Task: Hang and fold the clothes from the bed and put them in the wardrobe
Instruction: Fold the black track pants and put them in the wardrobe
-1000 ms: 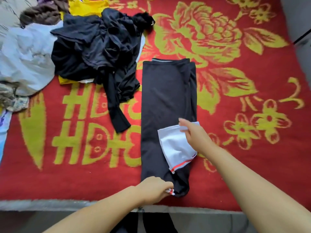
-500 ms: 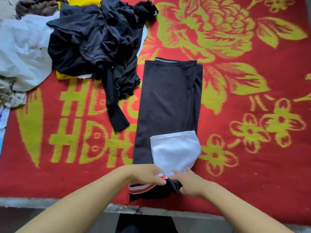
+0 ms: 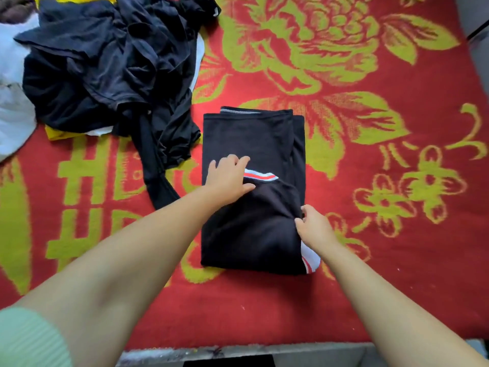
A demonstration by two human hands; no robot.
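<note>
A black garment (image 3: pixel 251 234) with a red and white striped hem (image 3: pixel 264 177) lies on the red and yellow flowered blanket (image 3: pixel 383 234). Its near half is folded up over its far half. My left hand (image 3: pixel 227 178) holds the striped hem at the left of the folded layer. My right hand (image 3: pixel 313 229) pinches that layer's right edge. A white striped part peeks out at the near right corner.
A heap of dark crumpled clothes (image 3: pixel 105 62) lies at the far left, one sleeve trailing toward the folded garment. Under and beside it are a yellow piece (image 3: pixel 58 133) and a pale cloth (image 3: pixel 13 115). The bed's near edge (image 3: pixel 264 353) runs along the bottom.
Both hands lifted the garment's near end with the striped hem and folded it away from me over the far half. The white pocket lining is now covered.
</note>
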